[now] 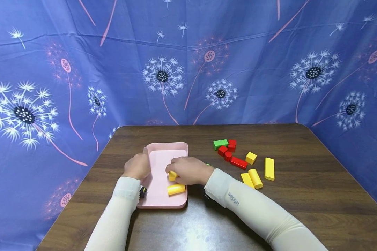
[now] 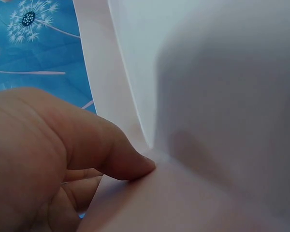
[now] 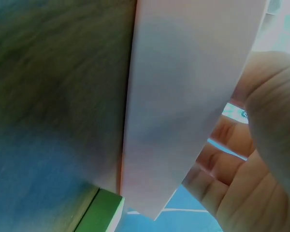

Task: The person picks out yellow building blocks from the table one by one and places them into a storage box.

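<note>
My left hand (image 1: 137, 166) grips the left wall of a pink tray (image 1: 158, 204). In the left wrist view its thumb (image 2: 128, 154) presses the inner side near a corner, with the other fingers outside. My right hand (image 1: 190, 170) reaches over the tray's right wall, fingers bent down around a small yellow block (image 1: 172, 176) low inside the tray. Just nearer to me, a yellow cylinder (image 1: 176, 189) lies on the tray floor. In the right wrist view the tray's outer wall (image 3: 179, 96) hides the fingertips and the block.
Right of the tray lie several red blocks (image 1: 238, 162), a green block (image 1: 220, 144), a yellow cube (image 1: 251, 158), a long yellow block (image 1: 269, 169) and another yellow cylinder (image 1: 255, 179) beside a flat yellow block (image 1: 247, 180). Another green block (image 3: 100, 212) sits close by the tray's right wall.
</note>
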The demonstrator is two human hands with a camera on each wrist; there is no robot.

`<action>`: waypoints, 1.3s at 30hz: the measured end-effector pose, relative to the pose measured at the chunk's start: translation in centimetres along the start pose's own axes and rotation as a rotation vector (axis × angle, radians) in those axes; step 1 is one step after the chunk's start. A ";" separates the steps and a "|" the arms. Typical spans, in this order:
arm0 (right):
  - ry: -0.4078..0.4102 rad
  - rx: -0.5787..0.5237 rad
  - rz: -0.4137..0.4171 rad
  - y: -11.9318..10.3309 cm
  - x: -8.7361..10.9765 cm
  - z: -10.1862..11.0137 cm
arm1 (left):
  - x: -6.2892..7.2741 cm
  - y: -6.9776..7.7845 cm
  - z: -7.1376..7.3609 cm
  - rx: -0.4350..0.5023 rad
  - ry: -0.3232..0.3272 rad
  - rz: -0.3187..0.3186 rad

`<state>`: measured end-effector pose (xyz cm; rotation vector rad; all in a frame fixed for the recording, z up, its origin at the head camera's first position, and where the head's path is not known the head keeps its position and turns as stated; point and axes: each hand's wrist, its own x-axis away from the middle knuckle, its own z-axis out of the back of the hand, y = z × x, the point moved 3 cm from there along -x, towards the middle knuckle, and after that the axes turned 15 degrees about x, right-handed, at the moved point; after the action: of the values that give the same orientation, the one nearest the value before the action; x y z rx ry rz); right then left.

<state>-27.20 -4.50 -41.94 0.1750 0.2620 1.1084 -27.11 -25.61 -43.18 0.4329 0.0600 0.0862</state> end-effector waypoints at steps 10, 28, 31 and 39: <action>-0.016 -0.019 0.014 0.3 0.3 0.4 | -0.2 -0.1 0.0 0.000 -0.004 -0.004; -0.006 -0.016 -0.024 1.6 2.0 1.8 | 0.1 0.1 0.2 0.008 -0.011 0.005; -0.004 -0.036 -0.027 1.8 2.4 1.8 | 0.1 0.1 0.3 0.004 -0.014 0.006; 0.033 -0.049 -0.017 1.8 3.0 1.5 | 0.0 0.1 0.1 0.008 -0.014 0.000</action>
<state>-27.09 -1.04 -40.37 0.1108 0.2654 1.1004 -27.08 -25.58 -43.03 0.4419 0.0470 0.0829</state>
